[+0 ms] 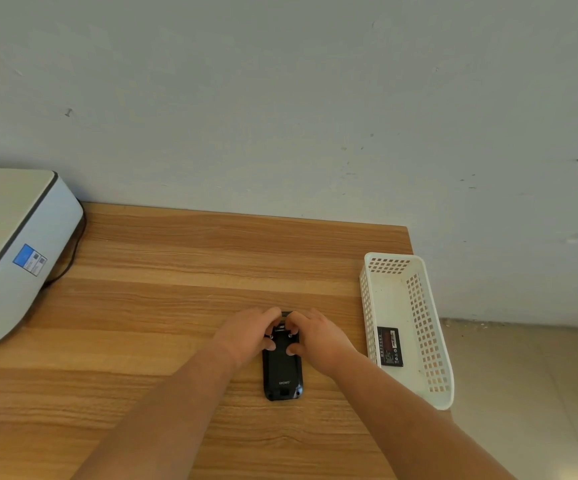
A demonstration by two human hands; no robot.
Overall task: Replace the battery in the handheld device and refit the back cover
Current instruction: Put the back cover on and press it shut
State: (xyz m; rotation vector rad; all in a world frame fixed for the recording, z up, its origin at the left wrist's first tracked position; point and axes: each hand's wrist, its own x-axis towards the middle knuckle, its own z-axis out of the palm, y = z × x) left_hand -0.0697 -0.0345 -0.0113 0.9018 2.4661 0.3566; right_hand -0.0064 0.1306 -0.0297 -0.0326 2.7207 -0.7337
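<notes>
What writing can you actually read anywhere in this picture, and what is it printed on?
"urovo": on the back of the black handheld device, near its lower end.
Battery in the white basket: label print too small to read.
Blue sticker on the white machine: too blurred to read.

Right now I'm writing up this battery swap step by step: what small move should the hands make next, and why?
Probably work the two latches near the device's top end. The left hand and right hand both rest there, the back cover is on, and a battery lies in the basket.
</notes>
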